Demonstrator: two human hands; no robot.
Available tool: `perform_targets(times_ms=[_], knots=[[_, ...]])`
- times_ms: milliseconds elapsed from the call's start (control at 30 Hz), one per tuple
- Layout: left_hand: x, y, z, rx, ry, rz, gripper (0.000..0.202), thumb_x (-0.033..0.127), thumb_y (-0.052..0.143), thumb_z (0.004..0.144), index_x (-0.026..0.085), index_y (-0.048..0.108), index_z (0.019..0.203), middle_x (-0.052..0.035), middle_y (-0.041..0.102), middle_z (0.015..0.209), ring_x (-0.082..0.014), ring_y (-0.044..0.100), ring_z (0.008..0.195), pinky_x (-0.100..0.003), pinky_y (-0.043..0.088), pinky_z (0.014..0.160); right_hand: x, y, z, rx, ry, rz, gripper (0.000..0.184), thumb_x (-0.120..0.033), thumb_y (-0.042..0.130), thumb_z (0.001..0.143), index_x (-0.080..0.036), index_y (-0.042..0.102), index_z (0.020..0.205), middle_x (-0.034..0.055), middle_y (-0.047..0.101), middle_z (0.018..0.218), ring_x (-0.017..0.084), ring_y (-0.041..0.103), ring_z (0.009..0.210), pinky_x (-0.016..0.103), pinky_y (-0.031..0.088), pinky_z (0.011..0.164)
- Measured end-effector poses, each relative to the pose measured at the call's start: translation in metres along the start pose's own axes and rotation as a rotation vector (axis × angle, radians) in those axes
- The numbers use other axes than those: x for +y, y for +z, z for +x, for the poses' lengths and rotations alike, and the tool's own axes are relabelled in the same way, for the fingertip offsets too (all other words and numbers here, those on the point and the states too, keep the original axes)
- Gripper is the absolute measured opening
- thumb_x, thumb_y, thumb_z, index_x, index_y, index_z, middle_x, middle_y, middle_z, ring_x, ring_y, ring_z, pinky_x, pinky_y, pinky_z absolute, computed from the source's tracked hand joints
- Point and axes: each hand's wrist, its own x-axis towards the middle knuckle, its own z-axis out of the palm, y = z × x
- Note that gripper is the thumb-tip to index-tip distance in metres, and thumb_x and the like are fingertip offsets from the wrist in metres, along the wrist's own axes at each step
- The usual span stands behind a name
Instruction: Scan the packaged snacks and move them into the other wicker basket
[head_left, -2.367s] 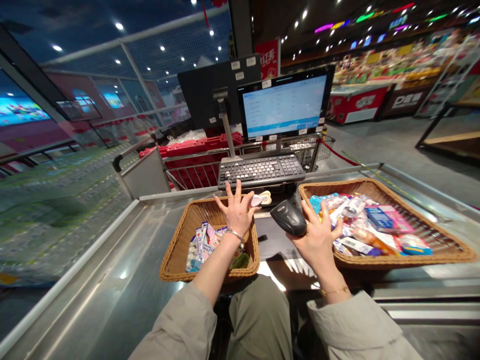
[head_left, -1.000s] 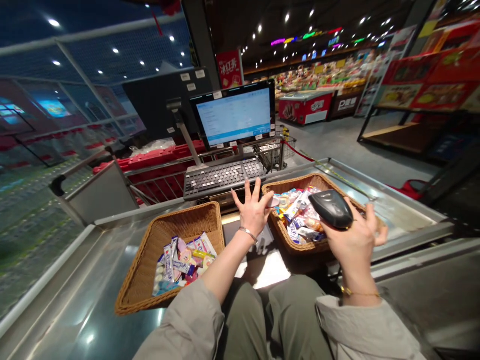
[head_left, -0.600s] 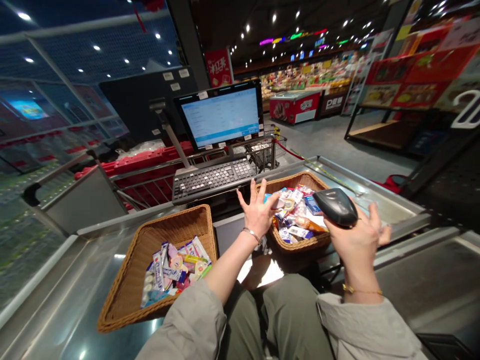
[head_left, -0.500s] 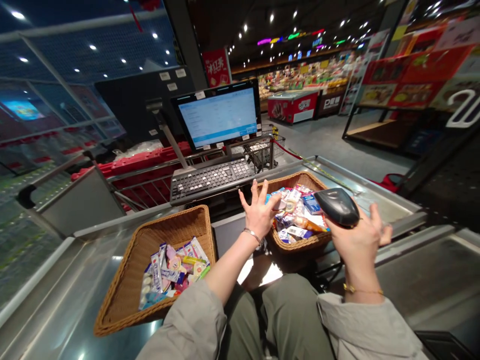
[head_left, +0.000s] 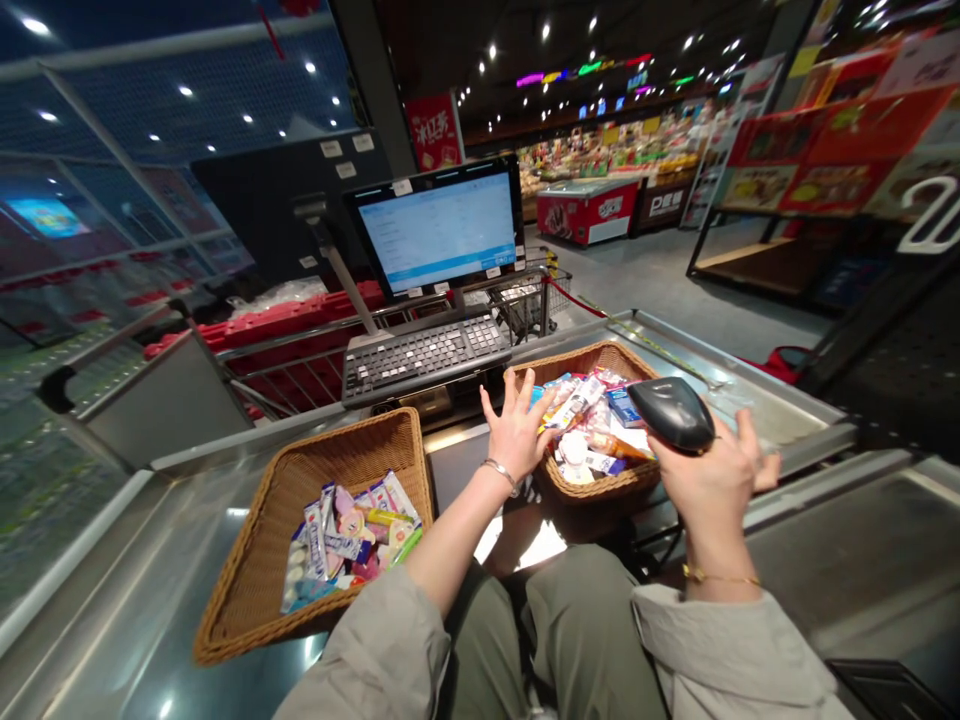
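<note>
My left hand [head_left: 517, 430] hovers over the near left edge of the right wicker basket [head_left: 570, 490], its fingers spread and nothing plainly between them. Small packaged snacks and sweets [head_left: 589, 405] fill that basket, in blue, white, orange and red wrappers. A pale round item [head_left: 574, 449] lies on top, just right of my left thumb. My right hand [head_left: 709, 490] grips a black handheld barcode scanner [head_left: 673, 413], its head pointing left over the basket's right side. A second wicker basket [head_left: 255, 540] on the left holds several wrapped snack bars and sweets [head_left: 349, 535].
Behind the baskets stand a keyboard [head_left: 427, 355] and a lit monitor [head_left: 442, 230]. Both baskets rest on a metal counter [head_left: 142, 600] with raised edges. A shopping cart [head_left: 525, 300] is beyond the monitor, and store shelves [head_left: 817, 160] rise at the right.
The small round item between my left fingers has left them, and a pale round item now lies in the right basket. My left hand has opened slightly. The scanner has barely moved.
</note>
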Motion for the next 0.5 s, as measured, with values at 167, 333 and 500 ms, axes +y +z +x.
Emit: perform_targets(times_ms=[167, 333, 500], knots=[[-0.010, -0.012, -0.015, 0.035, -0.055, 0.024, 0.058, 0.046, 0.062, 0.095, 0.033, 0.051, 0.150, -0.0093, 0.028, 0.169, -0.0362, 0.012, 0.159, -0.077, 0.012, 0.119, -0.014, 0.005, -0.006, -0.040, -0.016, 0.021, 0.064, -0.050, 0.070, 0.076, -0.017, 0.067, 0.130, 0.0182, 0.068, 0.132, 0.038, 0.038, 0.148, 0.066, 0.018, 0.118], [-0.037, -0.021, -0.041, 0.052, -0.120, 0.044, 0.056, 0.047, 0.062, 0.096, 0.031, 0.052, 0.149, -0.0104, 0.030, 0.168, -0.0368, 0.015, 0.158, -0.077, 0.013, 0.119, -0.033, 0.014, -0.017, -0.088, -0.079, 0.068, 0.067, -0.051, 0.070, 0.074, -0.018, 0.066, 0.132, 0.0183, 0.066, 0.135, 0.036, 0.039, 0.147, 0.065, 0.015, 0.120], [-0.070, -0.029, -0.073, 0.044, -0.193, 0.093, 0.053, 0.047, 0.061, 0.096, 0.029, 0.055, 0.146, -0.0106, 0.029, 0.168, -0.0373, 0.014, 0.158, -0.076, 0.013, 0.120, -0.051, 0.026, -0.033, -0.153, -0.145, 0.088, 0.066, -0.051, 0.067, 0.078, -0.020, 0.063, 0.136, 0.0188, 0.064, 0.137, 0.037, 0.039, 0.146, 0.069, 0.015, 0.118]])
